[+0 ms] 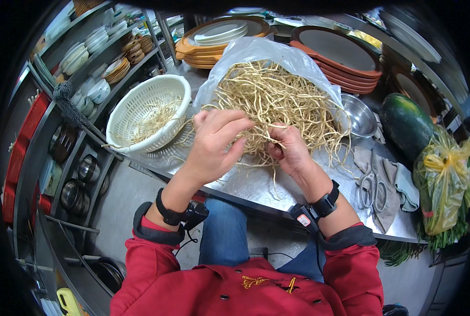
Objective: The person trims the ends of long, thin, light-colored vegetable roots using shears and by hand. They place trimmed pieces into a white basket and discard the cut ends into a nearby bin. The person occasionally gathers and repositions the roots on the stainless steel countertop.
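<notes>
A large heap of thin, pale tan roots [274,91] spills from a clear plastic bag [254,49] onto a stainless steel table [254,179]. My right hand [292,150] is closed around several root strands at the heap's near edge, with ends poking out by the thumb and hanging below. Just to its left, my left hand [219,144] hovers over the near edge of the heap. Its thumb and fingers are apart with nothing visible between them. Left of the bag, a white plastic colander [148,85] holds a smaller amount of finer root pieces [152,118].
Grey-handled scissors [372,185] lie on a cloth [389,209] at right. Beyond are a steel bowl [359,114], a dark green melon [406,122] and yellow-bagged greens [442,185]. Orange-rimmed plates [203,51] and red-brown ones [345,75] are stacked behind. Shelves of dishes [96,59] stand left.
</notes>
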A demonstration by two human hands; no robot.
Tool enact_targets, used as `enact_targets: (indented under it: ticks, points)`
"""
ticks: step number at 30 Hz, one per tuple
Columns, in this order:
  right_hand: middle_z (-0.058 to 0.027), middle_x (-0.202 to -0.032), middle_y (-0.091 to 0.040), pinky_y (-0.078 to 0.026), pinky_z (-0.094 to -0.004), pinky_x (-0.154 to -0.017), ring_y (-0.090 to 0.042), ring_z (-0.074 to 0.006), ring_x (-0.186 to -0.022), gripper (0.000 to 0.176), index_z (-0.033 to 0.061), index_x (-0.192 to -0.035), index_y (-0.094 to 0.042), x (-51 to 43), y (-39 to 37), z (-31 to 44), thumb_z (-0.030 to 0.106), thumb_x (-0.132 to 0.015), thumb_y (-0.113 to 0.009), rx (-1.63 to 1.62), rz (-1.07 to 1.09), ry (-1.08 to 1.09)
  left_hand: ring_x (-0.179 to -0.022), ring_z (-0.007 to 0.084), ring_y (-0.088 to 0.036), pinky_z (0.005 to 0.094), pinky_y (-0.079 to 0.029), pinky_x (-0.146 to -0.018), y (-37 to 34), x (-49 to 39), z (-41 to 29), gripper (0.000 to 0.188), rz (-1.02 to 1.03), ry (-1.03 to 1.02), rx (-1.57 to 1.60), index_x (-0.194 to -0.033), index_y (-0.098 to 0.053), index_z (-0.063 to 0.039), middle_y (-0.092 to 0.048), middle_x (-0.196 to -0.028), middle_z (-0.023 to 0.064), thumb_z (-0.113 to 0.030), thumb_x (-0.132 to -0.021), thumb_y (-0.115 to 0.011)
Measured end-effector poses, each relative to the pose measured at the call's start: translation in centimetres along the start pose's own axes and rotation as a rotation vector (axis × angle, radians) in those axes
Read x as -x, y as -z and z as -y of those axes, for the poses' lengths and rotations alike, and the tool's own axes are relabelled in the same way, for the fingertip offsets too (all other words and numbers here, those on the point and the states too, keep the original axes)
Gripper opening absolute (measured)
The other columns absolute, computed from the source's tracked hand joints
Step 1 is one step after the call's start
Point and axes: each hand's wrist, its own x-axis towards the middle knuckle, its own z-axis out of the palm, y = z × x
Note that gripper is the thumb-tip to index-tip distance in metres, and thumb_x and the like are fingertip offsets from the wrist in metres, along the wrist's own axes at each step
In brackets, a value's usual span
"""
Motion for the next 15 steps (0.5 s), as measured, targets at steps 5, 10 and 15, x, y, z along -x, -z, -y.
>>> enact_targets:
  ticks: [5, 10, 15]
  points:
    - [0.0057, -0.07, -0.056, -0.04, -0.0227, -0.053, -0.048, -0.0037, -0.059, 0.007, 0.0079, -0.08, -0.063, 0.0, -0.4, -0.6, 0.005, -0.085, -0.059, 0.102, -0.037, 0.108, -0.114, 0.0289, -0.05, 0.0426, -0.03, -0.1, -0.7, -2.3, 0.4, 0.05, 0.263, -0.087, -0.116, -0.124, -0.061, -0.012, -0.06, -0.13, 0.0044, -0.011, -0.075, -0.07]
    - [0.0026, -0.07, -0.059, -0.041, -0.0231, -0.054, -0.049, -0.0049, -0.061, 0.008, 0.0033, -0.075, -0.062, -0.3, 0.0, -0.6, 0.007, -0.082, -0.061, 0.425, -0.007, 0.243, -0.103, 0.0285, -0.052, 0.0434, -0.031, -0.094, -1.1, -3.1, 1.5, 0.053, 0.341, -0.102, -0.14, -0.12, -0.062, -0.014, -0.063, -0.106, 0.0039, -0.02, -0.069, -0.074]
    - [0.0012, -0.066, -0.059, -0.041, -0.0253, -0.053, -0.049, -0.0058, -0.059, 0.011, 0.0004, -0.077, -0.064, -0.1, 0.0, -1.2, 0.009, -0.083, -0.061, 0.758, -0.105, 0.456, -0.096, 0.0272, -0.051, 0.0432, -0.032, -0.089, -2.3, -2.3, 1.9, 0.038, 0.296, -0.077, -0.129, -0.103, -0.061, -0.011, -0.061, -0.089, 0.0051, -0.022, -0.068, -0.074]
